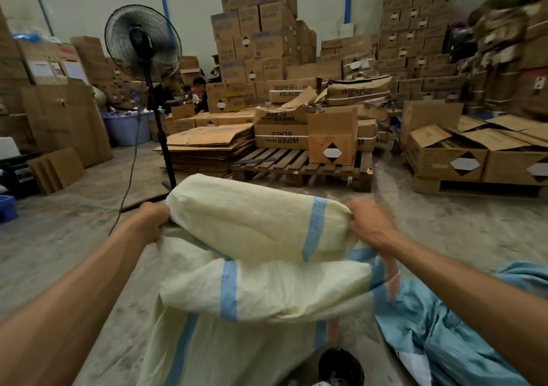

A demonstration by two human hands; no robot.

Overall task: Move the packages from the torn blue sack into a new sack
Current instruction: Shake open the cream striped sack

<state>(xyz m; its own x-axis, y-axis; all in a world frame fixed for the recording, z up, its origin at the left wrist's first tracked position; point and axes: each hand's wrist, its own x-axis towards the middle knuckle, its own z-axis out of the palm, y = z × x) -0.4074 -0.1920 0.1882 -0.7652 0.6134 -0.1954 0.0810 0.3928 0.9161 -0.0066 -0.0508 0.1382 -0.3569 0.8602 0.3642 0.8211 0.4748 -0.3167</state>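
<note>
A pale yellow woven sack [261, 255] with light blue stripes hangs folded in front of me, its lower part reaching down toward the floor. My left hand [149, 221] grips its left edge and my right hand [372, 222] grips its right edge, both held up at about the same height. The torn blue sack [439, 323] lies crumpled on the floor at the lower right, under my right forearm, with a white package [415, 366] showing in it. The inside of the yellow sack is hidden.
A black standing fan [143, 40] with its cord stands just beyond the sack on the left. Wooden pallets [299, 164] with cardboard boxes and flattened cartons [207, 145] fill the space ahead. People sit at the back among boxes. A black object [341, 365] is at the bottom.
</note>
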